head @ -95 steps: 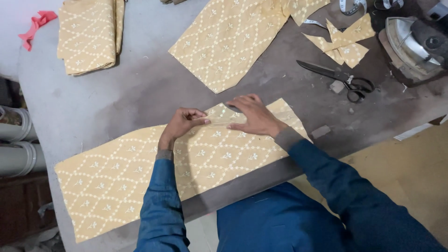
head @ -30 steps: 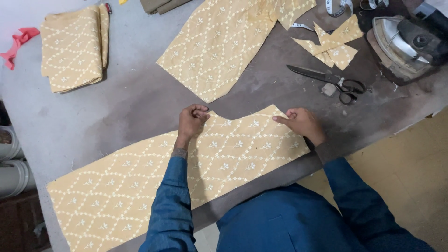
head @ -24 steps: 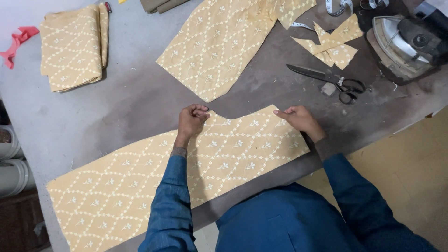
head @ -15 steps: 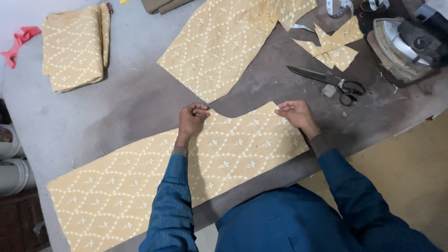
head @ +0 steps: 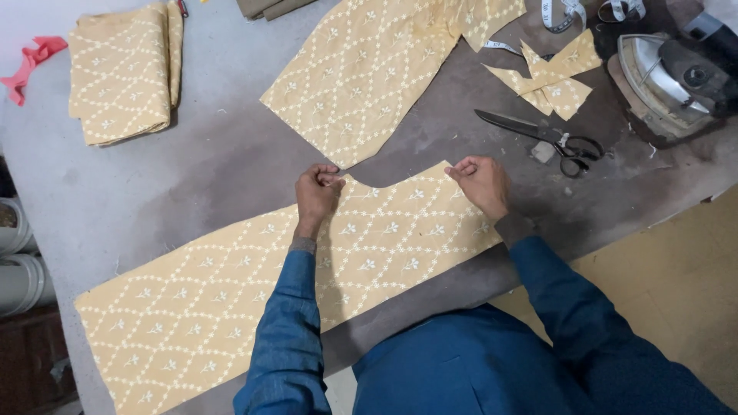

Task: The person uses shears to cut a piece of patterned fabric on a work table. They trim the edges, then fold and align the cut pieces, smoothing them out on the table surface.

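A long yellow fabric piece (head: pixel 231 284) with a white diamond pattern lies flat along the near edge of the grey table (head: pixel 215 169). My left hand (head: pixel 317 192) pinches its far edge beside a curved notch. My right hand (head: pixel 480 182) pinches the far right corner of the same piece. Both blue sleeves reach over the cloth.
A second cut piece of the same fabric (head: pixel 369 69) lies further back. A folded stack (head: pixel 123 73) sits at the far left, with a red scrap (head: pixel 31 61) beside it. Black scissors (head: pixel 546 137), small offcuts (head: pixel 550 77), a measuring tape (head: pixel 565 11) and an iron (head: pixel 676 77) are at the right.
My right hand has moved from the middle of the far edge out to the right corner and up. My left hand stayed at the notch. The cloth lies spread wider.
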